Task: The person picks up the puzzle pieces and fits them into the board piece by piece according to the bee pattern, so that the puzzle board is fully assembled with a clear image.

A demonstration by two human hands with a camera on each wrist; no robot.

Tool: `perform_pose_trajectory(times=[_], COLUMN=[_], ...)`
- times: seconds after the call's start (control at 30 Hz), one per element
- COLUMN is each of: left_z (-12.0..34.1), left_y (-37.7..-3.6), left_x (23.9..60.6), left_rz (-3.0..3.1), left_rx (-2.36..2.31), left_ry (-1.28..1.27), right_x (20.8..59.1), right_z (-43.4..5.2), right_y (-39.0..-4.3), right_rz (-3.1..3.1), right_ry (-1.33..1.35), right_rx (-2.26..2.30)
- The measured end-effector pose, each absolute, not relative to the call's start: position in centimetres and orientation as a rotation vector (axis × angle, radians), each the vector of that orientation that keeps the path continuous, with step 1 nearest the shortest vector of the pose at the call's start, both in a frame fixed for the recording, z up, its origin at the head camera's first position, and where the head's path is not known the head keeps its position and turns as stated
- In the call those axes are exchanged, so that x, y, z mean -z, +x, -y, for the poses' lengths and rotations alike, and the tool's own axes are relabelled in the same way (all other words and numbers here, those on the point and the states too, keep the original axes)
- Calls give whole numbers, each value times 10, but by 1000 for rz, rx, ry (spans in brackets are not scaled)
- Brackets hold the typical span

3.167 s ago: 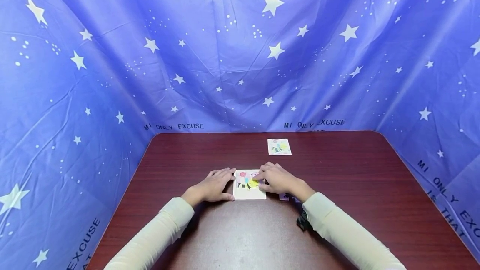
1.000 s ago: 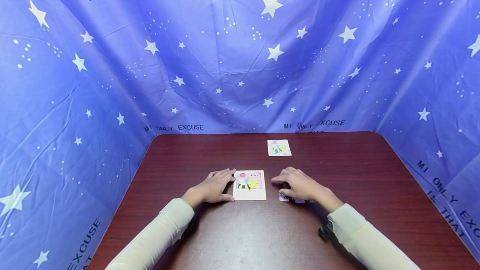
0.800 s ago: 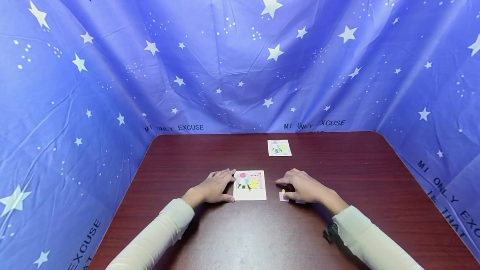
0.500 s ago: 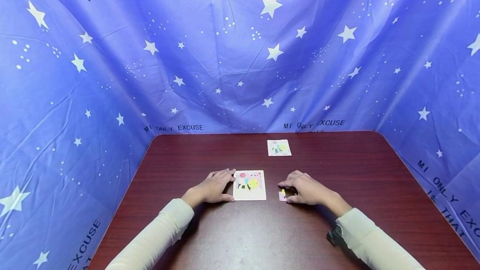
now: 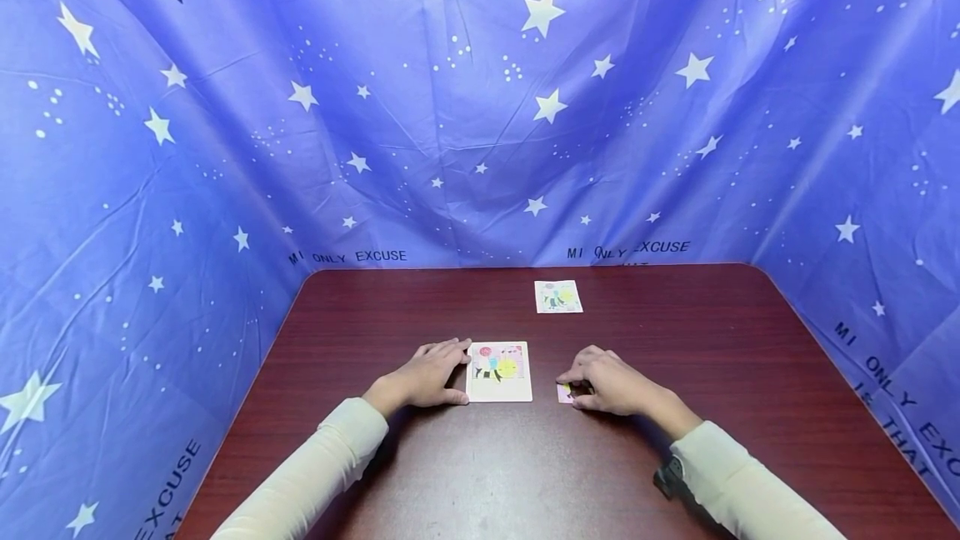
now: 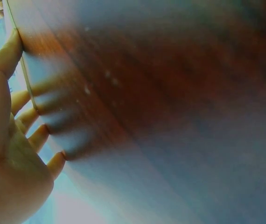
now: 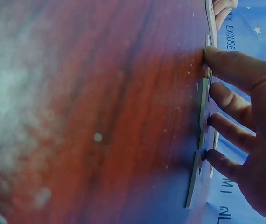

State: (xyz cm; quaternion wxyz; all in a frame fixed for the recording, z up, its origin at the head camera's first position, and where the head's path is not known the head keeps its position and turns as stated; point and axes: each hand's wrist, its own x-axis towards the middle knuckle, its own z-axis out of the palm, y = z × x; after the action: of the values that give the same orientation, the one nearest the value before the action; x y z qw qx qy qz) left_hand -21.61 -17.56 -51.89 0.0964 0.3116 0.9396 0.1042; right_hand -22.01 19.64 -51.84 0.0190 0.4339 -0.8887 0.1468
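**Puzzle board part-filled; loose pieces being gathered at the right**

The puzzle board (image 5: 499, 372) is being worked near the middle of the dark red table (image 5: 420, 473), just ahead of the person. By judgement, the work is being carried through its middle stage: the upper part of the board is showing a coloured picture with red, pink and yellow patches, while the lower strip is showing plain white, so several places are judged unfilled. How many are left cannot be told at this size.

The board is being steadied by the left hand (image 5: 426, 374), which is lying flat beside its left edge, fingers straight and relaxed, thumb against the near corner; nothing is being grasped. In the left wrist view the fingertips (image 6: 43, 100) are being pressed along the board's thin pale edge.

A small reference card (image 5: 558, 297) bearing a similar picture is lying well apart, towards the far side of the table.

The loose pieces (image 7: 203, 140) are lying just right of the board, under the right hand (image 5: 609, 382). They are thin, flat and pale-edged. One pink-and-yellow piece (image 5: 565, 392) is being pinched between curled fingers and thumb at the pile's left end, flat on the table and not yet lifted.
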Motion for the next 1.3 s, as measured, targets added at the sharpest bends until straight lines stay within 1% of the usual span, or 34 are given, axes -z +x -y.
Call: perform_pose_trajectory(times=[0.57,0.87,1.3], left_z=[176,176,176], left_y=[-218,-218,-218], left_x=[520,521,521], left_rz=[-2785,-2783,-2780], left_rx=[-297,-286,-298], left_ry=[933,916,920], right_x=[523,523,519], right_z=[-195,-190,-179], right_y=[-222,-225,-227], right_rz=[2710,2762,2708], right_ry=[1364,1349,1397], right_rx=[-479,-500,-492])
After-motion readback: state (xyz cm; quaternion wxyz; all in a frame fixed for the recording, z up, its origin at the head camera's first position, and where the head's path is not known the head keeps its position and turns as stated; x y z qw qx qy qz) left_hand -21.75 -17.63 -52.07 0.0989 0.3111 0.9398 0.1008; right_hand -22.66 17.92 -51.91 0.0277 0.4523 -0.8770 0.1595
